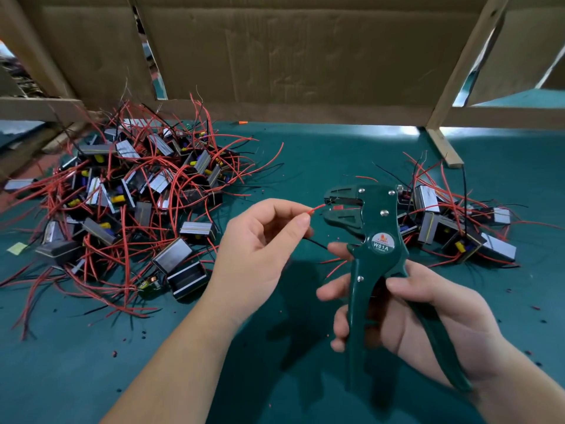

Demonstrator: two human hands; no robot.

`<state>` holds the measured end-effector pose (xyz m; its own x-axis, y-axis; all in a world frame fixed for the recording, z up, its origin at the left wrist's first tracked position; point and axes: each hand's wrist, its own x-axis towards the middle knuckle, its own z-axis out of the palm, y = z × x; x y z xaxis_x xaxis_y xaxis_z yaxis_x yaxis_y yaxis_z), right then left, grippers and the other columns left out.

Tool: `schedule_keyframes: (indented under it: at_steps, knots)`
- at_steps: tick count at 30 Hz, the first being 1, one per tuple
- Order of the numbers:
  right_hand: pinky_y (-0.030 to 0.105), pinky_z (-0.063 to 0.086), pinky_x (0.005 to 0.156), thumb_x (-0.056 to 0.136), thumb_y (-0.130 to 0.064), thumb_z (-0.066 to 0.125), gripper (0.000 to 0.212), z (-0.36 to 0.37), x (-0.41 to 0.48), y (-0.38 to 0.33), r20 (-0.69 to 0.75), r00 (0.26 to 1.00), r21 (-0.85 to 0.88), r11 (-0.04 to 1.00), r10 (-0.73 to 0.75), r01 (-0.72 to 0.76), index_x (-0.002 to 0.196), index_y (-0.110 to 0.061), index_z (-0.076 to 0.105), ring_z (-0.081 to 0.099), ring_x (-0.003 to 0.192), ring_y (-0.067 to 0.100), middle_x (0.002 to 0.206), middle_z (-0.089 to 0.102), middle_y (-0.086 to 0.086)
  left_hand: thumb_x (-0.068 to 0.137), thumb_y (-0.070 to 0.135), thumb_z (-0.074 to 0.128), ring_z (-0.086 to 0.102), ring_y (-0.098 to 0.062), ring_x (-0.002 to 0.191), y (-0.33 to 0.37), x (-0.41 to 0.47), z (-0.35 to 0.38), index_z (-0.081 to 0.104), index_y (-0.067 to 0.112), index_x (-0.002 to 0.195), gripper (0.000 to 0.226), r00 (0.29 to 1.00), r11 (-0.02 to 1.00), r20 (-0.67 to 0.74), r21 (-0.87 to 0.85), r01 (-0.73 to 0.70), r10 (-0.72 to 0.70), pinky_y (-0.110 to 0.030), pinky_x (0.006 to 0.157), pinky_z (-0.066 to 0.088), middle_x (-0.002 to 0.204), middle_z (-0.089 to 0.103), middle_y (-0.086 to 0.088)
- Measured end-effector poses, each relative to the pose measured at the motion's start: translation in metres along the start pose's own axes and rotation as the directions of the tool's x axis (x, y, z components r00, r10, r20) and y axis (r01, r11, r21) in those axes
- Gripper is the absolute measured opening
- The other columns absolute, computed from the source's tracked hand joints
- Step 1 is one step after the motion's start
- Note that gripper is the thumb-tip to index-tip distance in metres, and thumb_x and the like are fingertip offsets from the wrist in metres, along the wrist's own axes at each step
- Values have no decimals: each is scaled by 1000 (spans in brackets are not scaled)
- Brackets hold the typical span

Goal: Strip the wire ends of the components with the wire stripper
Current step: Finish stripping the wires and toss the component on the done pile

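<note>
One wide green counter (pixel 305 166) carries a large heap (pixel 128 194) of wired components at left and a smaller heap (pixel 458 221) at right. Lower right, the right hand (pixel 428 316) wraps its fingers round the wire stripper (pixel 376 240) handles. At centre, the left hand (pixel 260 249) pinches a red wire (pixel 318 208), tip at the open jaws; best fed straight, then squeezed.

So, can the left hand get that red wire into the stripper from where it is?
Probably yes: the left hand pinches the red wire, its tip right at the stripper mouth, with nothing between them.
</note>
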<state>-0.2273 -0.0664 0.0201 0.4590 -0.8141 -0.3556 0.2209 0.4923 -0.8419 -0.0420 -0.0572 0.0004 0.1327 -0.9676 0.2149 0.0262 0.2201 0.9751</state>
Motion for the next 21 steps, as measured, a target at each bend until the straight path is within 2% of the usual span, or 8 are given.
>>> schedule_keyframes:
  at_steps: [1, 2, 4, 6, 7, 9, 15, 21]
  knots:
    - [6, 42, 46, 88, 26, 35, 61, 9, -9, -6, -64, 998, -67, 998, -11, 6, 43, -13, 47, 51, 31, -4, 29, 48, -11, 85, 22, 65, 56, -3, 64, -1, 0, 0, 71, 24, 83, 8, 1000, 999, -17, 39, -21, 21, -18, 58, 45, 72, 68, 8]
    - [2, 39, 47, 88, 28, 29, 64, 16, -13, -15, -123, 992, 20, 1000, 25, -22, 50, -21, 44, 45, 28, -10, 23, 39, -15, 84, 25, 65, 56, -6, 66, -2, 1, 0, 72, 26, 83, 7, 999, 996, -32, 80, -40, 43, -22, 61, 45, 72, 68, 9]
    - [5, 38, 39, 89, 26, 27, 65, 9, -9, -8, -128, 992, -56, 998, -18, 11, 50, -17, 55, 45, 25, -5, 25, 44, -9, 82, 28, 66, 54, -8, 65, -2, 2, 0, 72, 30, 83, 6, 995, 987, -55, 140, -79, 87, -24, 63, 45, 71, 67, 11]
    - [19, 50, 45, 91, 15, 45, 47, 4, -6, 6, 129, 991, 41, 999, -30, 25, 52, 2, 68, 61, 42, 18, 45, 60, 12, 82, 28, 67, 55, -8, 65, -2, 1, 1, 72, 31, 79, 6, 987, 974, -67, 186, -128, 143, -27, 62, 46, 74, 67, 7]
    - [33, 55, 56, 82, 5, 65, 15, 6, -9, 11, 236, 971, 141, 990, -34, 1, 68, 10, 68, 63, 53, 29, 60, 62, 22, 82, 26, 67, 56, -9, 66, -2, 1, 1, 71, 32, 78, 7, 982, 964, -69, 214, -157, 175, -28, 63, 46, 77, 68, 4]
    - [51, 52, 65, 62, -14, 83, 42, 1, -13, 15, 356, 933, 188, 982, -46, -23, 94, 7, 64, 59, 65, 39, 77, 58, 29, 83, 24, 67, 54, -10, 65, -1, 0, 2, 69, 34, 80, 10, 971, 943, -63, 261, -206, 230, -30, 60, 45, 80, 66, -1]
    - [48, 52, 62, 65, -25, 84, 43, -5, -12, 19, 348, 937, 120, 992, -19, -24, 94, 0, 65, 60, 60, 36, 73, 59, 24, 88, 19, 63, 43, -7, 59, 2, -1, 1, 65, 31, 87, 12, 942, 875, -10, 373, -309, 337, -23, 55, 38, 80, 57, 9]
    - [49, 51, 62, 65, -25, 84, 43, -6, -12, 18, 344, 939, 88, 996, -24, -7, 94, 0, 64, 60, 60, 35, 73, 58, 25, 88, 16, 62, 49, -2, 72, 5, -1, 0, 63, 29, 86, 13, 914, 805, 29, 462, -372, 405, -13, 58, 35, 80, 55, 13]
